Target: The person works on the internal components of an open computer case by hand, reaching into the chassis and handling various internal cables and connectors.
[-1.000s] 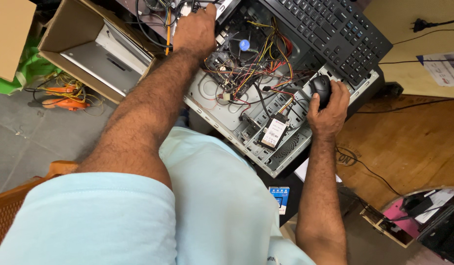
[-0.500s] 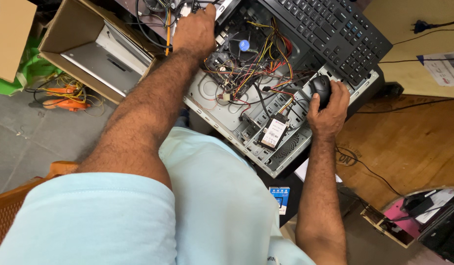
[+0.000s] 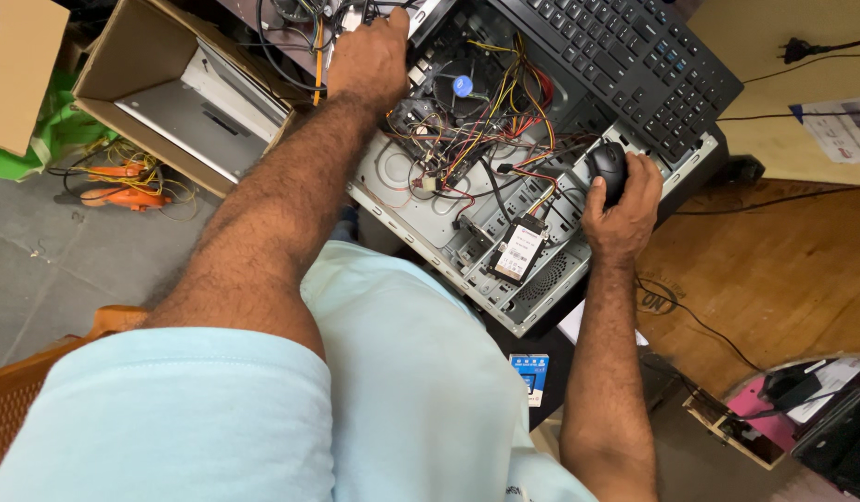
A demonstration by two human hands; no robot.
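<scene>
Looking down from the head camera: an open computer case [image 3: 467, 232] lies on its side, long axis running up-left to down-right. The left hand [image 3: 370, 60] reaches into cables [image 3: 309, 37] at its far corner, grip hidden. The right hand [image 3: 623, 209] cups a black mouse [image 3: 608, 167] at the case's near-right edge, beside a black keyboard [image 3: 625, 65].

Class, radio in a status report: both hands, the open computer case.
Left hand among cables at case top. Right hand on black mouse. Open computer case: wiring tangled inside.

cardboard box [image 3: 123, 70] left; orange tool, perhaps pliers [image 3: 123, 197], on floor; small blue packet [image 3: 530, 369].
</scene>
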